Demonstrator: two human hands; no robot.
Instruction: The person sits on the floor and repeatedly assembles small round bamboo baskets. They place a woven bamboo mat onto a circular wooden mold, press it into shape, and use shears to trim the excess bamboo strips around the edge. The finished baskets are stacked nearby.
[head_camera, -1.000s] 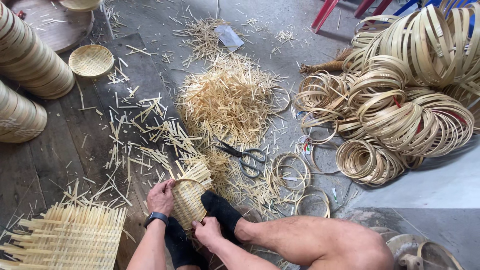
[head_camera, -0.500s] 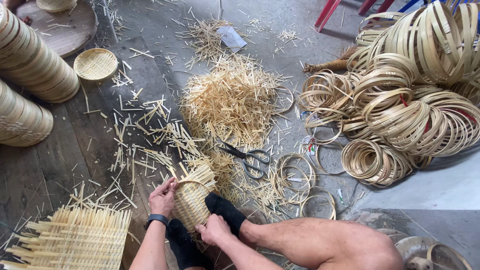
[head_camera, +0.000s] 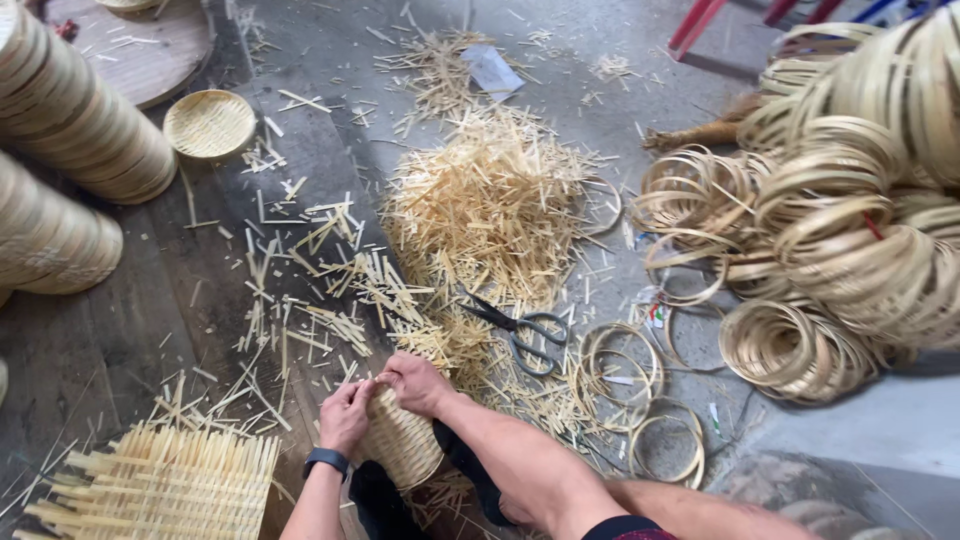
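From the head view, both hands work a small woven bamboo basket (head_camera: 400, 440) propped against the person's dark-socked feet on the floor at about 6 o'clock. The left hand (head_camera: 345, 415) pinches its upper rim and the right hand (head_camera: 418, 382) closes on the same edge, fingers tucked in. This looks like rim finishing; the next move calls for a firm, even grip. Black scissors (head_camera: 520, 328) lie at 2 o'clock from the hands, beside the trimmings pile (head_camera: 495, 205).

Both hands (head_camera: 385, 395) gripping woven basket (head_camera: 400, 445), scissors (head_camera: 520, 325) nearby
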